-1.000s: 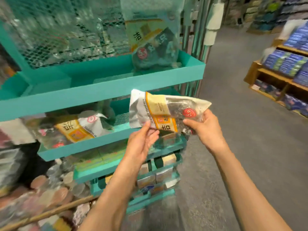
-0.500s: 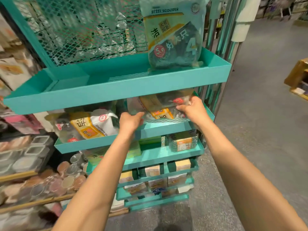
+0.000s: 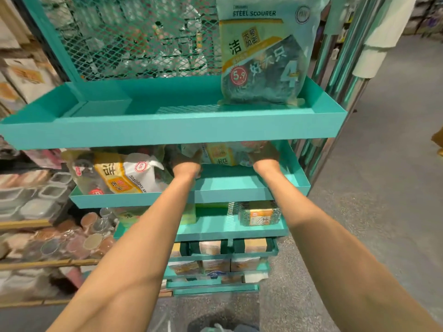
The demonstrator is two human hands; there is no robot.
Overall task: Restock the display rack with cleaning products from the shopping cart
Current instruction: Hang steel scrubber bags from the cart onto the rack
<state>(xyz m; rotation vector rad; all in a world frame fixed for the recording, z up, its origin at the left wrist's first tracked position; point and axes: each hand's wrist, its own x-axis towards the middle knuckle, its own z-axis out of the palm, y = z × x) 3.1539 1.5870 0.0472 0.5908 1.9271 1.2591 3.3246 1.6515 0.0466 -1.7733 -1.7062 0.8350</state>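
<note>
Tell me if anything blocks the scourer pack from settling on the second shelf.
Nothing visible does. Both hands, left hand and right hand, hold the scourer pack over bare shelf floor on the second shelf; the neighbouring pack lies apart, to the left.

Three scourer packs [image 3: 262, 56], two hands [image 3: 187, 164], five-odd shelves [image 3: 167, 130].

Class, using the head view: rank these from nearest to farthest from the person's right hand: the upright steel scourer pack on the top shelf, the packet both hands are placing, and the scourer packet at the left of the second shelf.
1. Packet being placed, held by the right hand.
2. Upright steel scourer pack, directly above.
3. Left scourer packet, far left, beyond the left hand.
</note>
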